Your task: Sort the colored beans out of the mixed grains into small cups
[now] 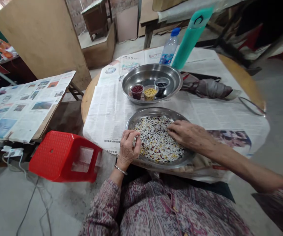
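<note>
Your left hand (129, 147) curls narrow at the edge of the pan (189, 157) on the tabletop (89, 95); your right hand (187, 133) rests among its mixed grains (153, 137). Whether either grip holds any cannot be told. Light strokes should limit spills.

Tray (189, 158), basin (145, 74): shiny smooth metal. Newspaper (107, 109): matt paper, over wooden worktop (242, 76). Stool (50, 154): glossy textured plastic. Bottle (170, 45): clear plastic. Sleeve (103, 206): matt cloth

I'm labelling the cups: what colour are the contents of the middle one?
Yellow, in the middle plastic cup; best seen in the head view.
</note>
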The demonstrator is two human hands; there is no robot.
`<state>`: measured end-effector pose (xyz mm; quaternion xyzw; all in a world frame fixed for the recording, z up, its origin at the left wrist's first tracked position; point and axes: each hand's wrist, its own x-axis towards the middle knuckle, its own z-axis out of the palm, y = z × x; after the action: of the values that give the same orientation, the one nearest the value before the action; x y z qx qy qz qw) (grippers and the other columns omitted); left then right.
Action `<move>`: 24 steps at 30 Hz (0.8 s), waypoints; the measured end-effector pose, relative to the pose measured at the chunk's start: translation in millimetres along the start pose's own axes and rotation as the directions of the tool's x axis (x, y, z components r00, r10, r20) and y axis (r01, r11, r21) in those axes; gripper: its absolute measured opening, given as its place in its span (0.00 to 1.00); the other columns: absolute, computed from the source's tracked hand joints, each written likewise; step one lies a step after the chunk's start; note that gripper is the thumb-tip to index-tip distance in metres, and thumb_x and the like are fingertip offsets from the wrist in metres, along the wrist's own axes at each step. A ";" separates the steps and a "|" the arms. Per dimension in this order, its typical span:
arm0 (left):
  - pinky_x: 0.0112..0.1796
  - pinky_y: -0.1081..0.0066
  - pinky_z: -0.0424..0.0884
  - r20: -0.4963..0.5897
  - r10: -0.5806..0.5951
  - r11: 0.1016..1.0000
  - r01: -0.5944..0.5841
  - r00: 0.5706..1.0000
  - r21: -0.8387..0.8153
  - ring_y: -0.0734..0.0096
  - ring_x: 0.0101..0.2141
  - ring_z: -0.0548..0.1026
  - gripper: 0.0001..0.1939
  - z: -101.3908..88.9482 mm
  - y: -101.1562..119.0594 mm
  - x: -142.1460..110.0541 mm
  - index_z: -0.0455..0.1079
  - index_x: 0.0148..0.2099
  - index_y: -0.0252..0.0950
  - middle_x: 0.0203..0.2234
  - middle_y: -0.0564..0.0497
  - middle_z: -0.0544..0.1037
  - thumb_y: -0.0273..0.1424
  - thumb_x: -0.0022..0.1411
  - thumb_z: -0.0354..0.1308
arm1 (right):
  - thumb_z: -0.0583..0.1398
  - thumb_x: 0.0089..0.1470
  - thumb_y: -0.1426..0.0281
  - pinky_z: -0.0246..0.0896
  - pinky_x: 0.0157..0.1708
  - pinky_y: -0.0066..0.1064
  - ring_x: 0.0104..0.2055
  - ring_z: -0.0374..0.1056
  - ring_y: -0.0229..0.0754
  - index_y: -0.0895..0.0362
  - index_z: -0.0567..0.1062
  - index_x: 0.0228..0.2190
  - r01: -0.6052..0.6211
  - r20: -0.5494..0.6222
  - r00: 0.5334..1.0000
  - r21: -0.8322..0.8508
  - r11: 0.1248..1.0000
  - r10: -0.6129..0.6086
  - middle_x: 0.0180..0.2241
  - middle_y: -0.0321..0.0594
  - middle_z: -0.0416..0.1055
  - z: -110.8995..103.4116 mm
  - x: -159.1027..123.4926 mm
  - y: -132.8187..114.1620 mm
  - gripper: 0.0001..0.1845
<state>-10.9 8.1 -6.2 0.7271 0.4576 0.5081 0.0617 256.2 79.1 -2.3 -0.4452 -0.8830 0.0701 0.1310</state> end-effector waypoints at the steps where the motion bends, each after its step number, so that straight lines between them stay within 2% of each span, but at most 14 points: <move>1: 0.47 0.63 0.75 0.001 -0.003 1.000 0.003 1.000 -0.002 0.64 0.43 0.75 0.07 0.2 0.2 -0.3 0.72 0.46 0.36 0.39 0.46 0.77 0.25 0.71 0.53 | 0.51 0.67 0.63 0.72 0.45 0.49 0.44 0.74 0.54 0.54 0.80 0.39 0.019 0.020 1.000 0.051 0.999 -0.020 0.41 0.50 0.77 -0.8 -8.3 -4.2 0.18; 4: 0.47 0.63 0.75 0.012 -0.007 1.000 0.007 1.000 0.001 0.64 0.43 0.75 0.07 0.6 0.9 -1.2 0.72 0.46 0.36 0.39 0.46 0.77 0.24 0.71 0.53 | 0.55 0.68 0.58 0.73 0.49 0.47 0.49 0.75 0.54 0.55 0.76 0.52 0.104 0.046 0.992 0.235 0.966 -0.118 0.48 0.51 0.76 -0.4 -29.5 -27.7 0.20; 6: 0.48 0.63 0.74 0.013 -0.004 1.000 0.004 1.000 -0.001 0.64 0.43 0.75 0.07 0.7 1.5 -1.2 0.71 0.47 0.36 0.40 0.46 0.77 0.24 0.72 0.53 | 0.58 0.67 0.58 0.73 0.48 0.43 0.48 0.75 0.51 0.56 0.74 0.55 0.143 0.060 0.983 0.319 0.937 -0.171 0.49 0.51 0.75 2.6 -35.1 -46.2 0.21; 9: 0.47 0.63 0.74 0.005 0.005 1.000 -0.005 1.000 -0.006 0.64 0.43 0.75 0.07 0.5 2.4 -0.4 0.71 0.47 0.36 0.40 0.46 0.77 0.24 0.72 0.53 | 0.56 0.67 0.68 0.73 0.42 0.36 0.41 0.75 0.45 0.53 0.77 0.49 0.210 0.083 0.963 0.366 0.907 -0.257 0.43 0.46 0.75 9.3 -26.2 -65.3 0.13; 12: 0.47 0.63 0.74 -0.008 0.011 1.000 -0.011 1.000 -0.010 0.64 0.43 0.75 0.07 0.5 2.5 0.7 0.71 0.46 0.36 0.39 0.46 0.77 0.24 0.72 0.53 | 0.53 0.64 0.76 0.71 0.37 0.33 0.37 0.74 0.42 0.53 0.79 0.43 0.261 0.053 0.955 0.317 0.912 -0.291 0.38 0.43 0.75 14.2 -0.4 -64.2 0.16; 15: 0.48 0.63 0.74 -0.005 0.020 1.000 -0.020 1.000 -0.011 0.64 0.43 0.75 0.07 1.1 1.1 0.9 0.71 0.46 0.36 0.39 0.46 0.77 0.24 0.71 0.53 | 0.53 0.62 0.77 0.71 0.38 0.36 0.38 0.74 0.46 0.55 0.80 0.44 0.217 -0.044 0.976 0.203 0.955 -0.213 0.39 0.47 0.77 16.4 31.5 -49.1 0.17; 18: 0.47 0.63 0.74 -0.008 0.032 0.999 -0.032 0.999 0.004 0.64 0.43 0.75 0.07 2.0 -1.0 0.1 0.71 0.45 0.36 0.38 0.46 0.77 0.24 0.71 0.53 | 0.54 0.65 0.71 0.71 0.45 0.43 0.43 0.73 0.50 0.55 0.81 0.43 0.168 -0.165 0.976 0.133 0.977 -0.145 0.42 0.49 0.79 18.9 55.8 -41.3 0.15; 20: 0.48 0.62 0.74 -0.010 0.034 0.999 -0.034 0.999 0.020 0.64 0.43 0.75 0.06 2.2 -2.1 -0.6 0.71 0.45 0.36 0.39 0.46 0.77 0.24 0.70 0.53 | 0.56 0.65 0.67 0.70 0.49 0.46 0.46 0.72 0.52 0.54 0.82 0.44 0.210 -0.189 0.965 0.130 0.969 -0.184 0.44 0.49 0.79 20.8 61.3 -47.3 0.14; 24: 0.48 0.62 0.75 -0.013 0.058 0.998 -0.058 0.998 0.026 0.63 0.44 0.75 0.07 1.4 -3.9 -1.9 0.71 0.46 0.35 0.40 0.45 0.77 0.24 0.69 0.53 | 0.61 0.62 0.67 0.68 0.53 0.49 0.53 0.70 0.53 0.52 0.82 0.45 0.413 -0.115 0.911 0.203 0.888 -0.397 0.48 0.48 0.79 21.1 43.7 -72.8 0.12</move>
<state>-12.2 9.5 -10.3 0.7374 0.4432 0.5086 0.0342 169.2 71.0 2.4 -0.2359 -0.9377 0.1242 0.2227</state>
